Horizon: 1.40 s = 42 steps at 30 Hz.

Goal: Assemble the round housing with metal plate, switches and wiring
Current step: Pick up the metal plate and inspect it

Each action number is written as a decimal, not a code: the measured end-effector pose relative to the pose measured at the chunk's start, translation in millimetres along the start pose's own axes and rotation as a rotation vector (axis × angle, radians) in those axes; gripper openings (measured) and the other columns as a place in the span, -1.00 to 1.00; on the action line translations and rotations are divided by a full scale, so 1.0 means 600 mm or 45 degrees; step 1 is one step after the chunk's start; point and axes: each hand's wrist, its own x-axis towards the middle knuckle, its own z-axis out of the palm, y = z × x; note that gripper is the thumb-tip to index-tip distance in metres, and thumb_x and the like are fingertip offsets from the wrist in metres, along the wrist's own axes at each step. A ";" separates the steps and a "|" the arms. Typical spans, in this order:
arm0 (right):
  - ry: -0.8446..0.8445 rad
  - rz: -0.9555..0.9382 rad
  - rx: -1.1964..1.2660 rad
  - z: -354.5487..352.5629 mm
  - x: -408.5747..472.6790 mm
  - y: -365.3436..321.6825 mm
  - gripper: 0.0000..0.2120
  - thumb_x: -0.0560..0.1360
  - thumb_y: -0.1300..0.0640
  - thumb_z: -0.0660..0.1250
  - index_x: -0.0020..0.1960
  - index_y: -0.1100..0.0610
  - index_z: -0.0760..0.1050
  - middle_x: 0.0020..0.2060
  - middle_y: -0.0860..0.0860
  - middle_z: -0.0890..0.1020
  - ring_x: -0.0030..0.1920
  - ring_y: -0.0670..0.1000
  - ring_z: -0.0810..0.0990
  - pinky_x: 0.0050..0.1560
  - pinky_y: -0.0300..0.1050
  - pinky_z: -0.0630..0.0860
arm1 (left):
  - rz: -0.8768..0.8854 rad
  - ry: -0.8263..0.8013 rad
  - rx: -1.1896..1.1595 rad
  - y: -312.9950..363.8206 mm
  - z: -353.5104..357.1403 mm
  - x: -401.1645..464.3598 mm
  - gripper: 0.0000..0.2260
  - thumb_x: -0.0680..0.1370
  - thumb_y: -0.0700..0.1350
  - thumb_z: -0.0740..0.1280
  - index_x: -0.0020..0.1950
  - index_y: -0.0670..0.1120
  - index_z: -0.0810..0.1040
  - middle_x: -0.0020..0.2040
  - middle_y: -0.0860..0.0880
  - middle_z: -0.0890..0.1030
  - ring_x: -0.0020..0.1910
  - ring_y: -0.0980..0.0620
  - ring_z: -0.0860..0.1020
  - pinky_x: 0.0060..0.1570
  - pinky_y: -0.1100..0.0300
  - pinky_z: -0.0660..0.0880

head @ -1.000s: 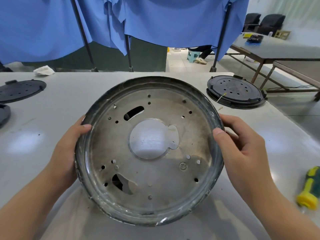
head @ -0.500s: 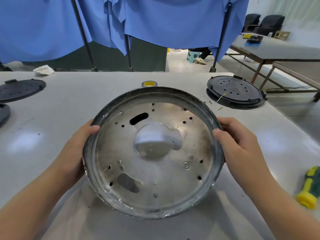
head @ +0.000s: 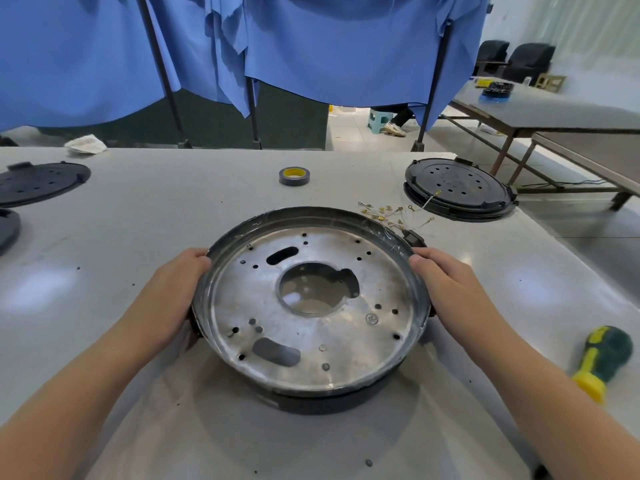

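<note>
A round metal plate with a large centre hole, slots and several small holes lies nearly flat on a round black housing on the grey table. My left hand grips the plate's left rim. My right hand grips its right rim. A bundle of thin wires with gold ring terminals lies just behind the plate, to the right.
A roll of dark tape with a yellow core sits at the back centre. Black round covers lie at the back right and far left. A green and yellow screwdriver lies at the right. Blue cloth hangs behind the table.
Both hands have tilted the plate from facing me down to nearly flat and lowered it onto the black housing. The tape roll and wires behind it are now uncovered.
</note>
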 end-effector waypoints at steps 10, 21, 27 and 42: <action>-0.892 -0.313 -0.197 -0.086 -0.002 -0.002 -0.49 0.20 -0.25 0.52 0.13 -0.22 0.58 0.44 -0.36 0.18 0.46 -0.31 0.10 0.46 -0.06 0.11 | 0.783 -0.540 0.506 0.022 -0.068 -0.080 -0.51 0.21 0.43 0.46 0.07 0.30 0.63 0.40 0.34 0.39 0.50 0.29 0.13 0.30 0.11 0.25; -0.725 -0.344 -0.001 -0.082 -0.007 -0.026 -0.93 0.31 -0.02 0.45 -0.20 -0.09 0.66 0.25 -0.24 0.51 0.32 -0.17 0.44 0.33 0.09 0.39 | 0.821 -0.419 0.167 -0.006 -0.075 -0.046 -0.66 0.33 0.28 0.50 -0.09 0.06 0.70 -0.06 0.09 0.69 0.21 0.07 0.58 0.17 -0.11 0.47; -0.705 -0.375 -0.129 -0.085 -0.023 -0.026 -0.93 0.30 -0.03 0.47 -0.21 -0.14 0.66 0.21 -0.26 0.51 0.27 -0.26 0.45 0.31 -0.15 0.38 | 0.869 -0.493 0.184 -0.027 -0.078 -0.042 -0.70 0.36 0.20 0.52 -0.05 0.04 0.71 -0.06 0.06 0.69 0.24 0.01 0.56 0.18 -0.01 0.52; -0.611 -0.467 -0.292 -0.081 -0.051 -0.018 -0.91 0.29 -0.09 0.43 -0.20 -0.17 0.66 0.08 -0.33 0.55 0.15 -0.26 0.51 0.12 -0.50 0.31 | 0.854 -0.499 0.314 -0.026 -0.080 -0.045 -0.67 0.36 0.29 0.47 -0.03 0.11 0.70 0.09 0.11 0.67 0.34 0.11 0.49 0.22 0.12 0.41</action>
